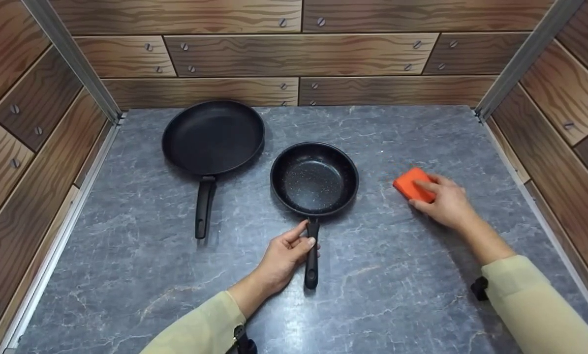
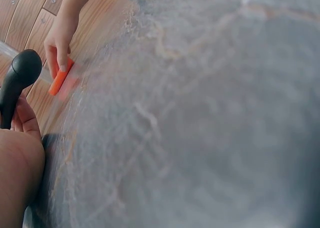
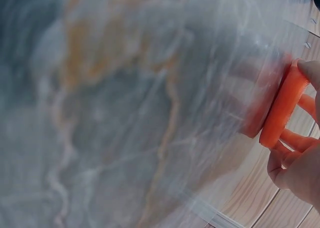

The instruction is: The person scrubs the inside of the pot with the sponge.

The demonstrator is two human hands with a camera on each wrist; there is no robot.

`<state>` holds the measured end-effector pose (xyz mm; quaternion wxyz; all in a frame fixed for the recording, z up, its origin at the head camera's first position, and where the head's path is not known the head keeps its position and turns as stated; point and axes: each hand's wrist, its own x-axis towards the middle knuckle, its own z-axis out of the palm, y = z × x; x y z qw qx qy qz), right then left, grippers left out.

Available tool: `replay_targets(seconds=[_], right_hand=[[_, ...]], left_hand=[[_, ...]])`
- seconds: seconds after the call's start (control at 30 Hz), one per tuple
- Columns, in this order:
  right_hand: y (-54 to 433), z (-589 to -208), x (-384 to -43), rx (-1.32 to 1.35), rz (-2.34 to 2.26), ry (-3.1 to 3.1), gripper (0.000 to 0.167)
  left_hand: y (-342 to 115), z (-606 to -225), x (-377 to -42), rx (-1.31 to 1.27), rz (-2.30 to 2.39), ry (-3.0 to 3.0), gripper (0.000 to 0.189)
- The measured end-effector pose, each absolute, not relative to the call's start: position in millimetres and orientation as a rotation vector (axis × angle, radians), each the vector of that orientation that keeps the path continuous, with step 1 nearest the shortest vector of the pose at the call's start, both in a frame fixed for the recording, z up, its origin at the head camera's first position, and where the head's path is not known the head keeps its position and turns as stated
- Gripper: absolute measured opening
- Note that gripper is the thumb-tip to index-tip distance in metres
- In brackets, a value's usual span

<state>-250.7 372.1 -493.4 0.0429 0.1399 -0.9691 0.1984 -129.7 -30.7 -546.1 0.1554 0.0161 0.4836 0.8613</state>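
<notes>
Black skillet (image 1: 212, 137), left of the speckled frying pan (image 1: 315, 184) | left hand (image 1: 283, 255), at frying pan's handle (image 1: 312, 270): thumb and bent fingers pinching it | right hand (image 1: 446, 200), right of frying pan: fingers bent round orange sponge (image 1: 408, 180) | step, apparently: steadying frying pan, grasping sponge; next likely calls for firm grips | hidden: some left fingertips, sponge's underside

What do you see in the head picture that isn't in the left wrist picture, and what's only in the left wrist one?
Only the head view shows the big pan, the speckled inside of the small pan and the pale sleeves.

Only the left wrist view shows a reddish reflection of the orange block on the shiny tabletop.

Both show the left hand holding the small pan's handle, the right hand holding the orange block, and wood-patterned walls.
</notes>
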Motion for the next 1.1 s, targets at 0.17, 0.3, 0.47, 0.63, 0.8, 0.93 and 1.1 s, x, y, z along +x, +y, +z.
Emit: replay_targets(seconds=[0.17, 0.3, 0.47, 0.63, 0.8, 0.93, 1.1], right_hand=[[372.8, -493.5, -249.5, 0.414, 0.616, -2.987, 0.060], [372.6, -493.5, -248.3, 0.418, 0.609, -2.989, 0.060], [372.5, -492.5, -247.9, 0.423, 0.602, -3.007, 0.062], [373.3, -490.6, -247.0, 0.411, 0.578, -3.042, 0.068], [371.0, -486.0, -243.3, 0.397, 0.562, -3.018, 0.068], [361.8, -480.0, -238.8, 0.424, 0.555, -2.941, 0.063], [344.9, -473.6, -232.4, 0.463, 0.571, -2.875, 0.062]], left_hand=[[-30.3, -546.2, -129.5, 0.053, 2.463, 1.396, 0.065], [-29.8, -546.5, -128.5, 0.055, 2.463, 1.412, 0.064], [-28.9, -546.1, -127.8, 0.042, 2.460, 1.430, 0.065], [-27.9, -543.6, -127.7, 0.027, 2.452, 1.466, 0.064], [-28.4, -539.1, -126.1, 0.015, 2.418, 1.519, 0.064], [-30.8, -536.7, -124.4, 0.020, 2.376, 1.572, 0.065], [-36.5, -531.9, -121.3, 0.017, 2.326, 1.646, 0.066]])
